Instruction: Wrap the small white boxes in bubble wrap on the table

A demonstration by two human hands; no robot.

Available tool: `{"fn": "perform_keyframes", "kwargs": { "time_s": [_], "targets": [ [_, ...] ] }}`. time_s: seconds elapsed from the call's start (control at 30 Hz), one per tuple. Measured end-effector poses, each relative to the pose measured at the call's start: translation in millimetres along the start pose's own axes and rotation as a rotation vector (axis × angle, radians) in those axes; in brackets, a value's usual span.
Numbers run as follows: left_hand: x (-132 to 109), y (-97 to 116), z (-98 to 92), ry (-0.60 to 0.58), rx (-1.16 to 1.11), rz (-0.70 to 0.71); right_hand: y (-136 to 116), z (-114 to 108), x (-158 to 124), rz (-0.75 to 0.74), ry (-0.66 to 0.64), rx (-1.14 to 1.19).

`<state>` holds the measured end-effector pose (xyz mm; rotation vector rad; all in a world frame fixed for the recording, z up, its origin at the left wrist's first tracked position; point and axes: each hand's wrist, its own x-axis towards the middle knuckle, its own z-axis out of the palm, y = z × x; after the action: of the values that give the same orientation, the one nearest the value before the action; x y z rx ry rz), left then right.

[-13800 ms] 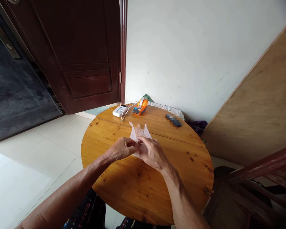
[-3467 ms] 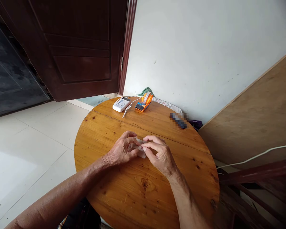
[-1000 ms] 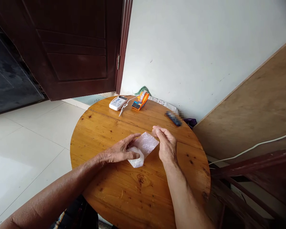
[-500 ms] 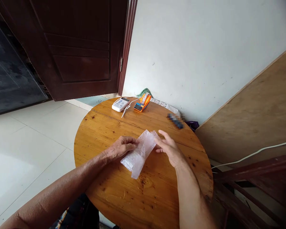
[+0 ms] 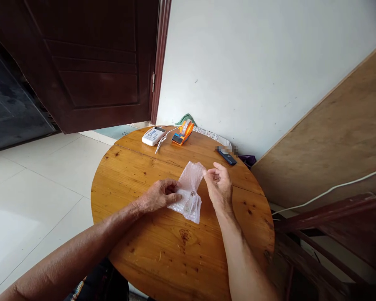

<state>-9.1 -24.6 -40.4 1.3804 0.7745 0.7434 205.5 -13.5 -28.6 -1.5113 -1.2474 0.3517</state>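
Note:
A folded piece of pinkish, see-through bubble wrap (image 5: 190, 177) lies over the middle of the round wooden table (image 5: 138, 246). Something clear with a small dark mark shows through its lower part, but I cannot make out what it is. My left hand (image 5: 163, 194) holds the left side of the wrap, thumb on top and fingers curled behind. At the upper right corner, my right hand (image 5: 218, 184) pinches the wrap's edge between thumb and index finger. Its other fingers are loosely bent.
Toward the back of the table are a white box-like device (image 5: 153, 136) with a white cable (image 5: 161, 142) and an orange tape dispenser (image 5: 183, 133). A dark elongated object (image 5: 226, 156), partly blurred, lies at the back right. A white wall (image 5: 238, 62) rises behind.
The bubble wrap has been turned and its lower flap has swung to the right. My right hand has rotated, now with its fingers curled up at the wrap's corner. The view has shifted slightly.

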Motion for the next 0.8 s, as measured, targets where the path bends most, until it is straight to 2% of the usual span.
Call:
{"fn": "perform_keyframes", "kwargs": {
  "time_s": [0.1,0.23,0.5,0.63,0.8],
  "targets": [
    [1.8,-0.9,0.3,0.004,-0.008,0.0,-18.2,-5.0,-13.0,-0.057,-0.137,-0.095],
    [4.5,-1.8,0.1,0.08,0.072,0.004,-25.2,-5.1,-21.9,-0.13,-0.261,-0.411],
    [4.2,1.5,-9.9,0.393,0.244,0.004,-4.0,-16.9,-2.9,-0.099,-0.183,-0.62],
    [4.2,-0.2,-18.9,0.508,0.359,0.035,5.8,-14.0,-4.2,-0.104,-0.177,-0.752],
    [4.8,-2.9,-28.0,0.589,0.321,0.06,16.7,-15.5,-3.0,-0.114,-0.189,-0.794]
  ]
}}
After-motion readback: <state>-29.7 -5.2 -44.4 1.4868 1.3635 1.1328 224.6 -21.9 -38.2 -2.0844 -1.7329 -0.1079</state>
